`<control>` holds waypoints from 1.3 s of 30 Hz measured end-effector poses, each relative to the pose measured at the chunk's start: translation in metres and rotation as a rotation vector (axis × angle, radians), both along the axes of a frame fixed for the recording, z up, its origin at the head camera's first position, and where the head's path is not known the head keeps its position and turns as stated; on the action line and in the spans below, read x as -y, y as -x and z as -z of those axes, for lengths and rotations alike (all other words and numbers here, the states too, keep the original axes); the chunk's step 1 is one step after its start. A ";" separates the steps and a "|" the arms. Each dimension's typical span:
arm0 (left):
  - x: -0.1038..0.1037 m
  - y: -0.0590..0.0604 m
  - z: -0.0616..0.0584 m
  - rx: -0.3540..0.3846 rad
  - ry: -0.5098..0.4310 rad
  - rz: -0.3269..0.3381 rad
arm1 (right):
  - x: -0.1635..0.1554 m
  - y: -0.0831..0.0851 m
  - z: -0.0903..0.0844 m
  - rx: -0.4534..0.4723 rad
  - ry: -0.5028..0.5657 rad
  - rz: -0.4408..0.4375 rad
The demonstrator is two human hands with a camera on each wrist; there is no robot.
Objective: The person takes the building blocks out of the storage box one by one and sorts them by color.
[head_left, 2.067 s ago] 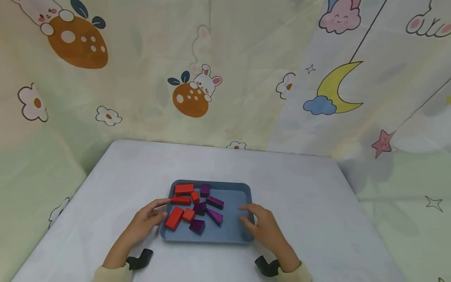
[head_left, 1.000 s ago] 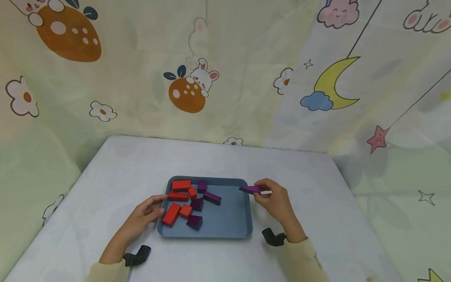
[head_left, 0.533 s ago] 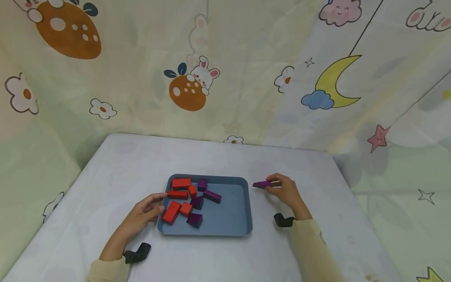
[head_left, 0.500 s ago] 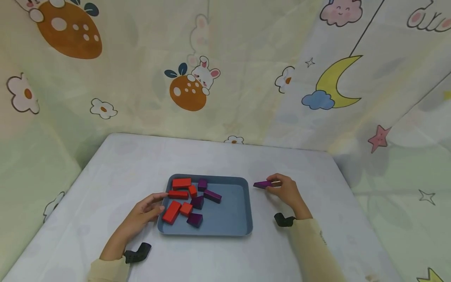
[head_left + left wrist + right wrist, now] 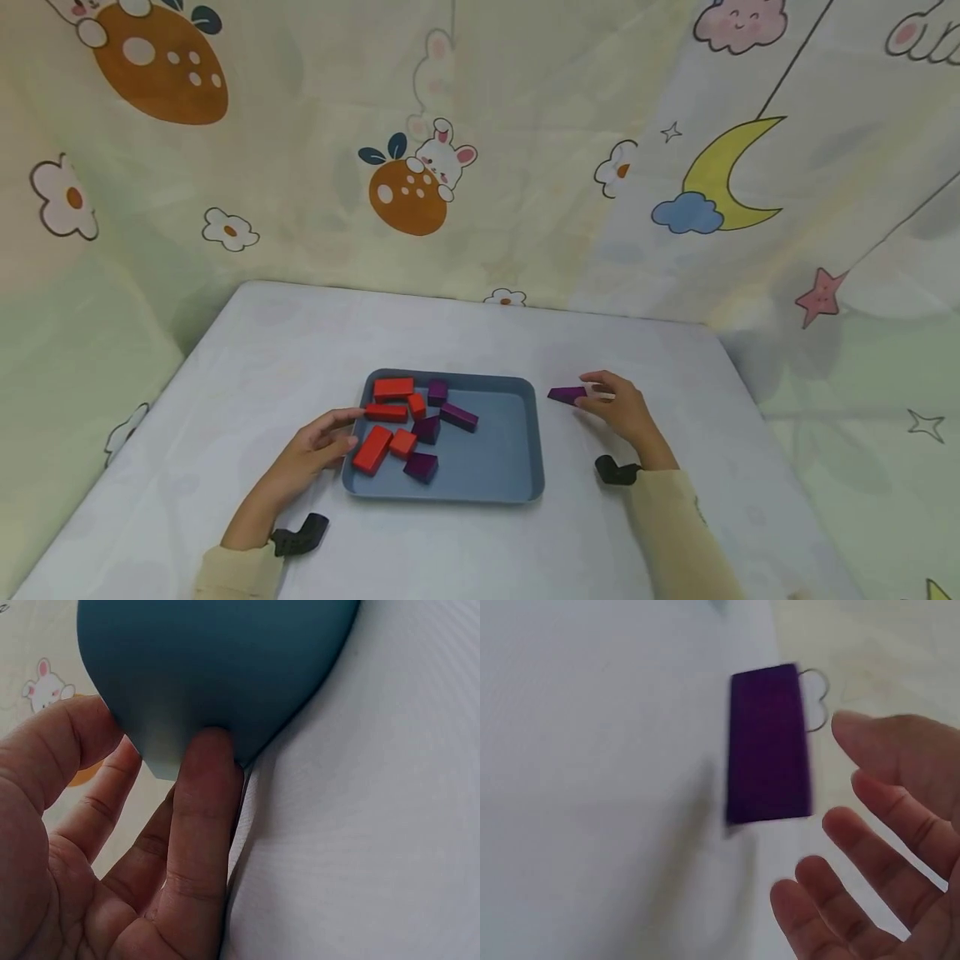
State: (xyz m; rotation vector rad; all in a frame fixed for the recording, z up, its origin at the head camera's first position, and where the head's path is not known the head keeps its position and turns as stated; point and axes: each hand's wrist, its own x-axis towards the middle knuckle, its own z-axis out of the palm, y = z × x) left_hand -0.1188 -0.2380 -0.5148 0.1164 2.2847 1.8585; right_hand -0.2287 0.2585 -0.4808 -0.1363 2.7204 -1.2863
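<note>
- Right hand (image 5: 626, 410) grip spread, fingers clear of flat purple wooden wedge block (image 5: 567, 394) lying just left of fingertips on white surface (image 5: 660, 517), right of tray.
- Left hand (image 5: 318, 446) fingers straight against blue plastic tray (image 5: 487, 475) edge.

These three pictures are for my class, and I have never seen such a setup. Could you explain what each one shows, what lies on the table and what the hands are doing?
A person wears three cameras: one on the head, one on each wrist. The head view looks down on a white table with a blue tray holding five red blocks and four purple blocks. One more purple block lies on the table to the right of the tray. The left wrist view shows the left hand close up, its fingers touching the tray's outer wall. The right wrist view shows the right hand open beside that lone purple block, holding nothing.
</note>
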 end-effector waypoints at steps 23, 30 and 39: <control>-0.002 0.010 -0.004 -0.030 -0.013 0.021 | 0.119 -0.017 -0.028 -0.062 0.311 -0.259; -0.004 0.008 -0.002 -0.011 -0.010 0.015 | 0.143 -0.015 -0.011 0.041 0.256 -0.359; 0.000 -0.004 0.003 0.024 -0.022 -0.008 | 0.159 -0.020 0.005 0.025 0.078 -0.308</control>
